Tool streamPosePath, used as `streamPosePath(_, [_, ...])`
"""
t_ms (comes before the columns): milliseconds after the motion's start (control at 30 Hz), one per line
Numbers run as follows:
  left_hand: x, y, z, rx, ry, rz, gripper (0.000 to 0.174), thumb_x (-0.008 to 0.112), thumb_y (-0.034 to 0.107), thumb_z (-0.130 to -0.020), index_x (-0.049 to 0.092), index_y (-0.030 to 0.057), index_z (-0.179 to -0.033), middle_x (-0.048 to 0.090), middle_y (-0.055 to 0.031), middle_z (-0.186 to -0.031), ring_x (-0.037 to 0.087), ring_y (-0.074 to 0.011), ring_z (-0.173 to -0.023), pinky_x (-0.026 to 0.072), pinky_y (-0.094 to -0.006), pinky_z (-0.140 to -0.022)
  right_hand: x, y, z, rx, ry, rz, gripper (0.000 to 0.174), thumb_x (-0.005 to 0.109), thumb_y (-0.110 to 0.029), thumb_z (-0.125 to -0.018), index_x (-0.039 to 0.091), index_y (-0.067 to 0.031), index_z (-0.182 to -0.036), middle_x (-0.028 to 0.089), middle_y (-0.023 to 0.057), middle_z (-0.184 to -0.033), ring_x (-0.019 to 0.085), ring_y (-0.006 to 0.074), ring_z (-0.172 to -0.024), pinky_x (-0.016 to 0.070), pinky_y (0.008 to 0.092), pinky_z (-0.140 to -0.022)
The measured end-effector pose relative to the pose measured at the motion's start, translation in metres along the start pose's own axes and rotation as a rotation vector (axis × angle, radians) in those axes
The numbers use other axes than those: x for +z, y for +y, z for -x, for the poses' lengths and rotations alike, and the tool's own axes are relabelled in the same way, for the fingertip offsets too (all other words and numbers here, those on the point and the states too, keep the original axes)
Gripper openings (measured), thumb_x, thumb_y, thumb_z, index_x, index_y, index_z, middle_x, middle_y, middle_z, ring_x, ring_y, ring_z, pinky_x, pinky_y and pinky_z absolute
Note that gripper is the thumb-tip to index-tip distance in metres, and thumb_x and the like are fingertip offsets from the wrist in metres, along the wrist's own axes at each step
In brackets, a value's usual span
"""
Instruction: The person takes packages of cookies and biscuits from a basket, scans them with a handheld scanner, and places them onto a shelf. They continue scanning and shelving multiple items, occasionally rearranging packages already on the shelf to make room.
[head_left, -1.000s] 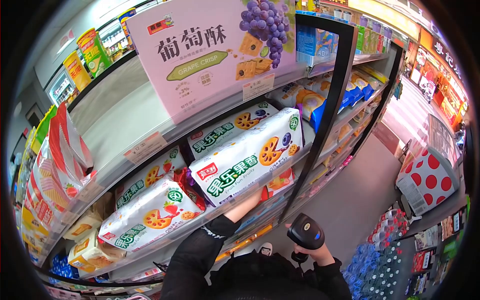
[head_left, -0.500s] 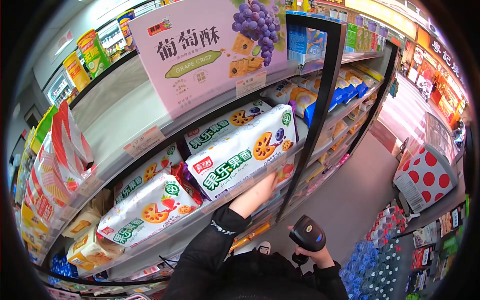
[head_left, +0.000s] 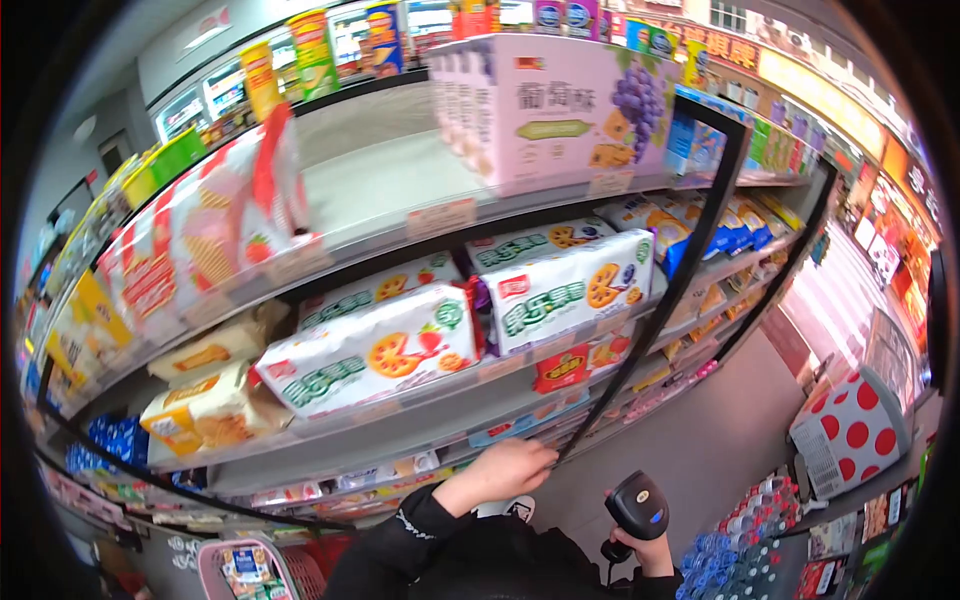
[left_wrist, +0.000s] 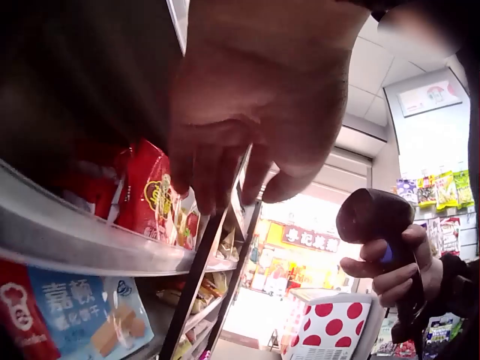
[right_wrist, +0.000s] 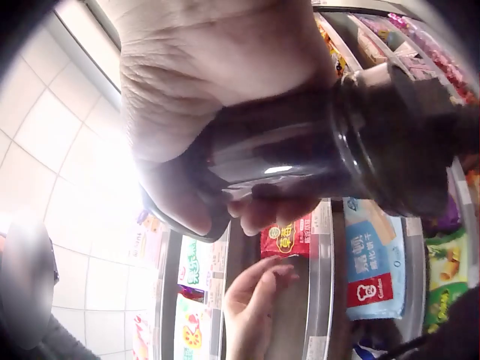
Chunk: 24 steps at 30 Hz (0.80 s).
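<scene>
My left hand [head_left: 500, 472] hovers in front of the shelf unit with nothing in it, its fingers loosely bent. In the left wrist view those fingers hang near a red snack packet [left_wrist: 146, 187] on a lower shelf. A blue wafer packet [left_wrist: 90, 307] lies one shelf below. My right hand [head_left: 655, 550] grips a black barcode scanner [head_left: 638, 503] by its handle, over the aisle floor. The right wrist view has the scanner [right_wrist: 285, 150] close up, with the left hand [right_wrist: 251, 307] beyond it beside the red packet.
White biscuit packs [head_left: 370, 350] fill the shelf above the red packet. Pink grape crisp boxes [head_left: 570, 110] stand on top. A black shelf post [head_left: 650, 320] slants beside the left hand. Pink basket [head_left: 215, 570] at lower left; bottles [head_left: 735, 530] and a dotted box [head_left: 850, 430] stand right.
My left hand has come out from below the blueberry biscuit pack and drawn back, down from the shelf. The head view has shifted, showing the basket. The scanner stays in my right hand.
</scene>
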<state>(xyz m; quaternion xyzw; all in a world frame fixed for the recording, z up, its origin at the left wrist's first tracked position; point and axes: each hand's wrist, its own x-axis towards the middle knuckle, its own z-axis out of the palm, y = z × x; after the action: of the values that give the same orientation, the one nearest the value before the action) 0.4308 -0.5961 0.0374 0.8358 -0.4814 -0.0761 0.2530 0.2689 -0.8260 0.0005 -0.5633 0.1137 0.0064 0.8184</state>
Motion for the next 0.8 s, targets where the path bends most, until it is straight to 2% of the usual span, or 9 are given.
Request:
streamPosePath(33, [0.007, -0.001, 0.019, -0.024, 0.018, -0.004, 0.034, 0.056, 0.021, -0.075, 0.049, 0.0057, -0.104, 0.055, -0.0123, -0.088, 0.053, -0.0311, -0.083, 0.0425, -0.0393, -0.070, -0.001, 0.007, 0.005, -0.017, -0.038, 0.071, 0.051, 0.065, 0.003, -0.062, 0.045, 0.0032, -0.109, 0.053, 0.0154, -0.106, 0.054, 0.0144, -0.060, 0.0450, 0.0259, -0.056])
streamPosePath(67, [0.016, -0.003, 0.039, -0.104, -0.123, -0.024, 0.036, 0.056, 0.024, -0.075, 0.048, 0.0059, -0.105, 0.055, -0.0130, -0.090, 0.053, -0.0317, -0.085, 0.0429, -0.0399, -0.069, -0.003, 0.013, 0.011, -0.008, -0.070, 0.079, 0.051, 0.065, 0.003, -0.062, 0.045, 0.0032, -0.109, 0.053, 0.0154, -0.106, 0.054, 0.0144, -0.060, 0.0450, 0.0259, -0.056])
streamPosePath(100, [0.022, -0.005, 0.057, -0.188, -0.264, -0.038, 0.037, 0.056, 0.027, -0.076, 0.048, 0.0061, -0.106, 0.056, -0.0136, -0.092, 0.053, -0.0323, -0.086, 0.0433, -0.0404, -0.068, -0.005, 0.017, 0.016, 0.023, -0.065, 0.132, 0.049, 0.064, 0.004, -0.062, 0.046, 0.0038, -0.108, 0.055, 0.0141, -0.100, 0.054, 0.0141, -0.060, 0.0447, 0.0257, -0.056])
streamPosePath(200, [0.035, 0.000, 0.107, -0.447, -0.432, 0.004, 0.041, 0.057, 0.031, -0.075, 0.047, 0.0060, -0.106, 0.056, -0.0151, -0.094, 0.054, -0.0330, -0.087, 0.0442, -0.0412, -0.068, 0.023, 0.018, 0.032, 0.047, 0.008, 0.156, 0.039, 0.063, 0.007, -0.061, 0.051, 0.0058, -0.098, 0.058, 0.0091, -0.073, 0.055, 0.0152, -0.060, 0.0440, 0.0266, -0.056])
streamPosePath(267, [0.063, -0.007, 0.149, -0.531, -0.288, 0.011, 0.043, 0.057, 0.034, -0.074, 0.047, 0.0056, -0.105, 0.056, -0.0169, -0.089, 0.055, -0.0344, -0.084, 0.0444, -0.0422, -0.069, 0.023, 0.022, 0.039, 0.102, -0.094, 0.454, 0.058, 0.072, 0.002, -0.059, 0.046, -0.0015, -0.112, 0.053, 0.0067, -0.105, 0.052, 0.0160, -0.092, 0.0409, 0.0292, -0.083])
streamPosePath(500, [0.065, 0.029, 0.259, -0.939, -0.296, 0.089, 0.042, 0.057, 0.035, -0.074, 0.048, 0.0059, -0.103, 0.055, -0.0156, -0.094, 0.054, -0.0341, -0.087, 0.0442, -0.0418, -0.071, 0.055, 0.066, 0.053, 0.142, -0.360, 0.468, 0.061, 0.073, 0.001, -0.059, 0.045, -0.0011, -0.113, 0.052, 0.0071, -0.106, 0.051, 0.0158, -0.094, 0.0407, 0.0288, -0.083])
streamPosePath(667, [0.069, 0.047, 0.309, -1.113, -0.218, 0.125, 0.038, 0.057, 0.036, -0.074, 0.052, 0.0071, -0.098, 0.055, -0.0135, -0.096, 0.054, -0.0315, -0.091, 0.0448, -0.0404, -0.073, 0.087, 0.077, 0.064, 0.238, -0.540, 0.518, 0.065, 0.074, -0.001, -0.058, 0.042, -0.0007, -0.115, 0.051, 0.0072, -0.107, 0.050, 0.0156, -0.094, 0.0399, 0.0290, -0.084])
streamPosePath(733, [0.071, 0.053, 0.327, -1.125, -0.121, 0.172, 0.039, 0.056, 0.037, -0.074, 0.052, 0.0073, -0.099, 0.055, -0.0139, -0.097, 0.053, -0.0316, -0.091, 0.0444, -0.0405, -0.074, 0.095, 0.091, 0.067, 0.294, -0.524, 0.397, 0.028, 0.063, 0.007, -0.060, 0.054, 0.0046, -0.087, 0.057, 0.0095, -0.068, 0.056, 0.0168, -0.059, 0.0446, 0.0279, -0.057])
streamPosePath(800, [0.071, 0.057, 0.345, -1.130, -0.091, 0.177, 0.039, 0.055, 0.037, -0.074, 0.052, 0.0071, -0.099, 0.055, -0.0146, -0.096, 0.053, -0.0321, -0.090, 0.0442, -0.0403, -0.074, 0.107, 0.096, 0.070, 0.308, -0.512, 0.404, 0.023, 0.064, 0.008, -0.060, 0.054, 0.0034, -0.080, 0.057, 0.0094, -0.064, 0.056, 0.0180, -0.058, 0.0450, 0.0286, -0.057])
